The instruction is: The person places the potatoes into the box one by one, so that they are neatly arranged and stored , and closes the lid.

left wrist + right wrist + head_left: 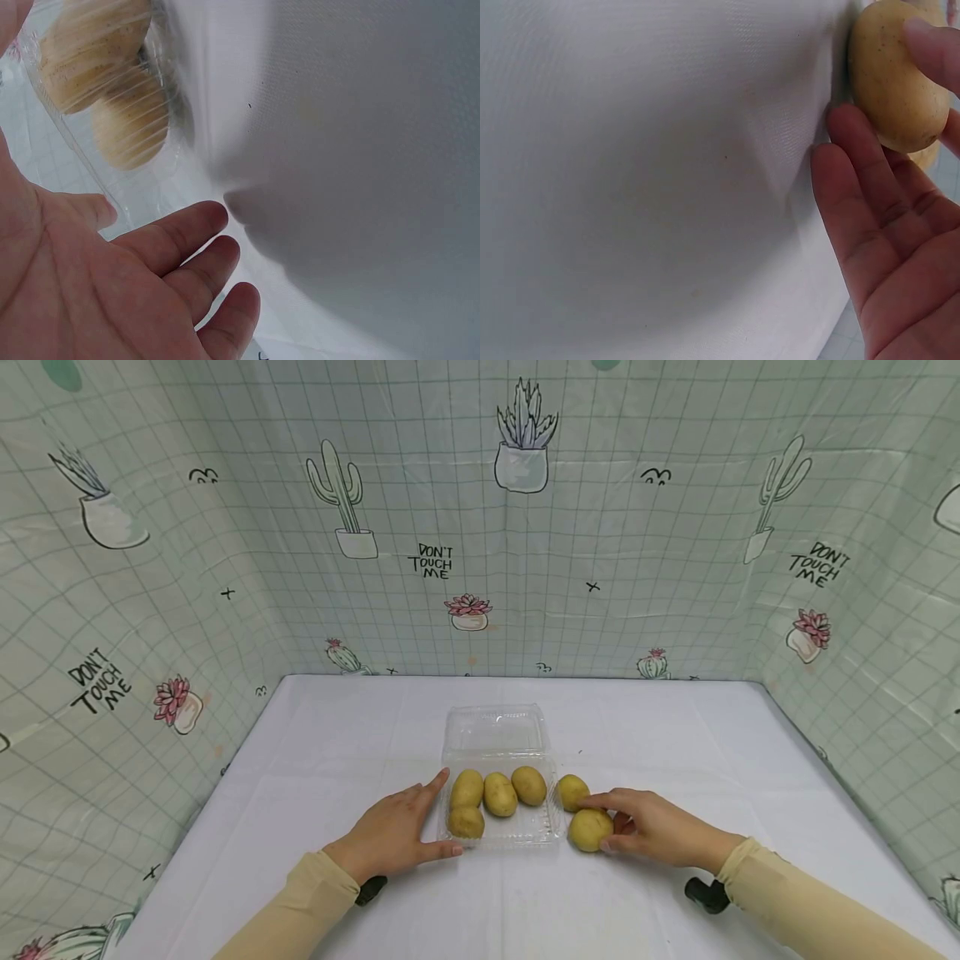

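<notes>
A clear plastic clamshell box (517, 837) lies with its lid folded back and several yellow potatoes (500, 795) inside. At the box's left side is my left hand (397, 828), fingers spread and straight, thumb by the front left corner. The left wrist view shows two potatoes (131, 120) through the ribbed wall. My right hand (656, 828) holds a potato (588, 831) right of the box, thumb on one side and fingers on the other. Behind it another potato (572, 792) sits by the box's right wall. In the right wrist view the held potato (892, 75) appears close to the cloth.
A white cloth (360, 727) covers the table. The transparent lid (497, 729) lies open behind the box. Patterned curtains (510, 543) with cactus drawings stand at the back and both sides.
</notes>
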`<action>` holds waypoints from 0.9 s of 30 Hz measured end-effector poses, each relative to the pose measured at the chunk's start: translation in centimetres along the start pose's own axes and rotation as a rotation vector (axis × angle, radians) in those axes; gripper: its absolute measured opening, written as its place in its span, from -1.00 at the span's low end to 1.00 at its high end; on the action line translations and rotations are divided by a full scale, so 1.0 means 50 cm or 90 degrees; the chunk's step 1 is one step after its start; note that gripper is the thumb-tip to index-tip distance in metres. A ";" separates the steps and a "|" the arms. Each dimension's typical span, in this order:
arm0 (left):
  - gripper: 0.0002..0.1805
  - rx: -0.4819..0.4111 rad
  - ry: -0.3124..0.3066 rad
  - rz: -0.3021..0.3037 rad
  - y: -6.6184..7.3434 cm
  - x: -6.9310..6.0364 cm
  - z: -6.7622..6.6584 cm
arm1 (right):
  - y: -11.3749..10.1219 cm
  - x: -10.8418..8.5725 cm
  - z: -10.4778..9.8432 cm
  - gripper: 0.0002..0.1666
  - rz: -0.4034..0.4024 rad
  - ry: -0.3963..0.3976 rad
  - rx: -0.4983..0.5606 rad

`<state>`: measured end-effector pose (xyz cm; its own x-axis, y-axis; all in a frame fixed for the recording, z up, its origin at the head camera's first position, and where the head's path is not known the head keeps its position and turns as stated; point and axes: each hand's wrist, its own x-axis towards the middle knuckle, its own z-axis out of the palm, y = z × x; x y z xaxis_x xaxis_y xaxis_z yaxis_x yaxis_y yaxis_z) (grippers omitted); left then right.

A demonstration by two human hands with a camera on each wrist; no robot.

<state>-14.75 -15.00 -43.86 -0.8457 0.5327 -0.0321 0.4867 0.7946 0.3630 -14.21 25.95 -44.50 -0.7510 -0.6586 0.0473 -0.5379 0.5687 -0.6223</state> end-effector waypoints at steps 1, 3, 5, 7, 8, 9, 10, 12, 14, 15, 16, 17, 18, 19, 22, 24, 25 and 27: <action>0.18 0.001 0.000 0.000 0.000 0.000 0.000 | 0.000 0.000 0.000 -0.34 0.002 -0.003 0.000; 0.18 0.002 0.000 0.000 0.000 0.000 0.000 | 0.001 0.001 0.001 -0.34 0.007 -0.008 0.002; 0.18 0.004 0.000 -0.002 0.000 0.000 0.000 | 0.002 0.001 0.001 -0.34 0.008 -0.011 0.001; 0.18 0.004 0.000 -0.001 0.000 0.001 0.001 | 0.001 0.002 0.001 -0.33 0.008 -0.013 0.000; 0.18 0.003 0.001 0.000 0.000 0.001 0.001 | 0.001 0.003 0.001 -0.33 0.007 -0.014 0.001; 0.18 0.003 0.002 0.001 -0.001 0.001 0.002 | 0.001 0.003 0.002 -0.33 0.006 -0.014 0.002; 0.18 0.002 0.003 0.001 -0.001 0.001 0.002 | 0.001 0.004 0.002 -0.33 0.006 -0.014 0.002; 0.18 0.001 0.005 0.003 -0.001 0.002 0.002 | 0.001 0.005 0.002 -0.33 0.003 -0.014 0.003; 0.18 0.001 0.006 0.005 -0.002 0.002 0.003 | 0.002 0.005 0.003 -0.33 0.001 -0.014 0.002; 0.18 0.002 0.006 0.005 -0.002 0.002 0.003 | 0.002 0.005 0.004 -0.32 0.000 -0.014 0.001; 0.18 0.002 0.008 0.006 -0.002 0.002 0.004 | 0.003 0.005 0.005 -0.32 -0.001 -0.014 0.000; 0.18 0.004 0.007 0.006 -0.003 0.002 0.004 | 0.003 0.006 0.005 -0.32 -0.002 -0.013 0.000; 0.18 0.003 0.008 0.007 -0.002 0.001 0.004 | 0.004 0.006 0.006 -0.32 -0.001 -0.013 -0.002; 0.17 0.005 0.008 0.007 -0.003 0.001 0.004 | 0.005 0.006 0.006 -0.31 -0.002 -0.012 -0.003; 0.17 0.007 0.008 0.008 -0.003 0.001 0.004 | 0.006 0.006 0.007 -0.31 -0.005 -0.010 -0.006; 0.17 0.006 0.008 0.008 -0.003 0.001 0.004 | 0.006 0.006 0.008 -0.31 -0.008 -0.008 -0.010; 0.17 0.006 0.007 0.008 -0.003 0.002 0.004 | 0.006 0.007 0.008 -0.32 -0.009 -0.008 -0.011; 0.17 0.003 0.007 0.010 -0.003 0.003 0.003 | 0.005 0.007 0.008 -0.32 -0.010 -0.007 -0.014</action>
<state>-14.91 -15.00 -44.08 -0.8403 0.5419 -0.0162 0.5010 0.7875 0.3589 -14.44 25.68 -44.97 -0.7382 -0.6728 0.0492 -0.5583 0.5683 -0.6044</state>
